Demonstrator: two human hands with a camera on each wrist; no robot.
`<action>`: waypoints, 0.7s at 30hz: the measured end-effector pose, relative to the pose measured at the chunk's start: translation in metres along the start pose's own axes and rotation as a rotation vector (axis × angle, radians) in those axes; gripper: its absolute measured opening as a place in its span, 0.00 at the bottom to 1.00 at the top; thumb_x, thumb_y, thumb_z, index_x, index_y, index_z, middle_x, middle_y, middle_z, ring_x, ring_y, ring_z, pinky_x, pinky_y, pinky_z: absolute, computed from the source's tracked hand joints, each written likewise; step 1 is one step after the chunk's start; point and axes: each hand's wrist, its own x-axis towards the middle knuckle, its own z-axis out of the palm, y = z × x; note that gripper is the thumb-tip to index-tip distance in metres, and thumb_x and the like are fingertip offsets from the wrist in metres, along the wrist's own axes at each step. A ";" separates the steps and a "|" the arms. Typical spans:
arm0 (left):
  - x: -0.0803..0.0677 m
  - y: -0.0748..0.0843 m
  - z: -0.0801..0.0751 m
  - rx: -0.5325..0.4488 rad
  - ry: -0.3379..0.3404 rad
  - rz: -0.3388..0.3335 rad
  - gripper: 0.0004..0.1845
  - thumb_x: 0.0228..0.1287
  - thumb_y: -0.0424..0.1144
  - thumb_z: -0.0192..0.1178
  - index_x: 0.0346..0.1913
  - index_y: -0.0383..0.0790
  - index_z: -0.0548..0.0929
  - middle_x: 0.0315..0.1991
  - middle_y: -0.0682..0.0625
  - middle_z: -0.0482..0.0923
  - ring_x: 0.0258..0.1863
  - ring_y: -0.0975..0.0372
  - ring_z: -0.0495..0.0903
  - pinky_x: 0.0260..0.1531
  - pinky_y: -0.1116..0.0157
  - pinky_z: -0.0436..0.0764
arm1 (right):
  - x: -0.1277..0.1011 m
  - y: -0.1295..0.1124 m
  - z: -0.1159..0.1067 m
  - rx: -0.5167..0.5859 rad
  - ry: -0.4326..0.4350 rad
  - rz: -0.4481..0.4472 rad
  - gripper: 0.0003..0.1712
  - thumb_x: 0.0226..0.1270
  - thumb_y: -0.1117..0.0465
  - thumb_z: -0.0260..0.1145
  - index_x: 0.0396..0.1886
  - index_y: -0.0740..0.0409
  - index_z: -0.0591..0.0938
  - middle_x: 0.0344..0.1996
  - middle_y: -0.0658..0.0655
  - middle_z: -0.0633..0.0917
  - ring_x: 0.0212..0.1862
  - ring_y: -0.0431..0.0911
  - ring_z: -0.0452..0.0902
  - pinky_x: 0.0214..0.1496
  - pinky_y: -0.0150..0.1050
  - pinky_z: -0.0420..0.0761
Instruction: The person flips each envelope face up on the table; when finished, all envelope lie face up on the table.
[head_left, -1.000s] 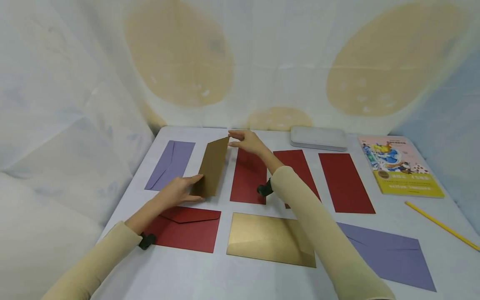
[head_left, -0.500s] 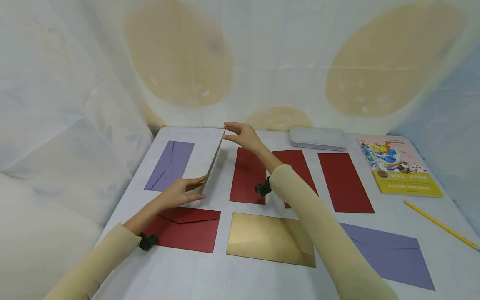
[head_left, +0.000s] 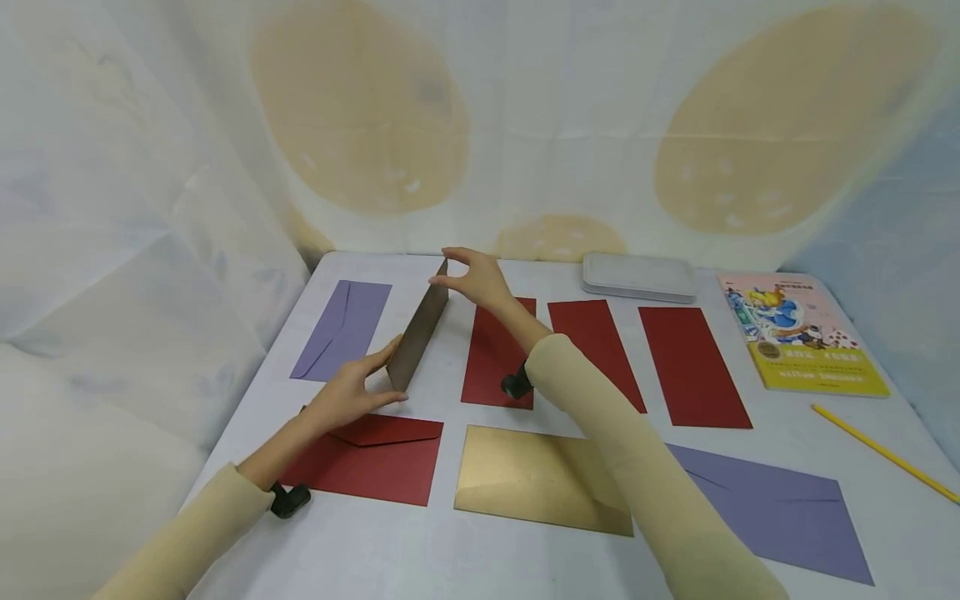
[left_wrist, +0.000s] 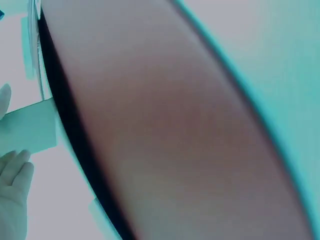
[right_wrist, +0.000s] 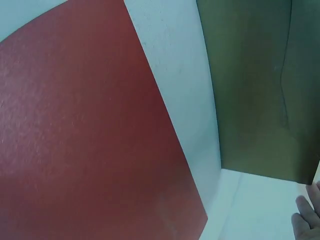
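A gold-brown envelope point(head_left: 422, 329) stands tilted on its long edge above the white table. My left hand point(head_left: 348, 396) holds its near end between thumb and fingers, some fingers hidden behind it. At the far end, my right hand point(head_left: 480, 279) pinches the top edge. A flap line runs along the face of the same envelope point(right_wrist: 250, 90) in the right wrist view. Left of it lies a purple envelope point(head_left: 341, 331); a red envelope point(head_left: 487, 358) is on its right. Below the left forearm rests another red envelope point(head_left: 375, 467). A large blurred surface fills most of the left wrist view.
A gold envelope point(head_left: 532, 479), two more red envelopes point(head_left: 596, 342) and a purple envelope point(head_left: 787, 517) lie flat. A white flat case point(head_left: 637, 277) sits at the back, with a picture book point(head_left: 802, 333) and a yellow pencil point(head_left: 885, 452) at the right.
The gold-brown envelope has turned about its length: its broad face showed first, then only its edge, and now its other face. Both hands have kept hold and shifted slightly left.
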 end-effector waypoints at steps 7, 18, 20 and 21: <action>-0.002 0.011 -0.016 0.176 0.158 0.148 0.49 0.45 0.37 0.78 0.72 0.38 0.63 0.66 0.42 0.69 0.60 0.50 0.73 0.55 0.57 0.75 | 0.003 -0.005 0.005 -0.042 0.019 -0.015 0.37 0.56 0.47 0.74 0.63 0.56 0.77 0.60 0.52 0.78 0.65 0.44 0.69 0.65 0.35 0.67; -0.005 0.011 -0.024 0.196 0.136 0.183 0.46 0.44 0.34 0.78 0.69 0.35 0.68 0.65 0.43 0.71 0.59 0.52 0.75 0.54 0.65 0.75 | 0.004 -0.006 0.012 -0.056 0.012 -0.052 0.37 0.57 0.47 0.73 0.64 0.57 0.76 0.61 0.53 0.78 0.65 0.45 0.69 0.65 0.35 0.66; -0.004 0.011 -0.024 0.202 0.136 0.195 0.46 0.44 0.34 0.78 0.69 0.35 0.68 0.64 0.43 0.71 0.56 0.52 0.77 0.51 0.65 0.76 | 0.004 -0.006 0.012 -0.062 0.013 -0.060 0.37 0.57 0.47 0.73 0.64 0.57 0.76 0.61 0.54 0.77 0.65 0.46 0.69 0.65 0.35 0.66; -0.004 0.011 -0.024 0.207 0.135 0.199 0.46 0.44 0.34 0.78 0.69 0.35 0.68 0.64 0.43 0.71 0.55 0.53 0.78 0.49 0.65 0.78 | 0.004 -0.005 0.012 -0.067 0.011 -0.061 0.37 0.57 0.47 0.73 0.65 0.57 0.76 0.62 0.54 0.77 0.64 0.46 0.70 0.64 0.36 0.68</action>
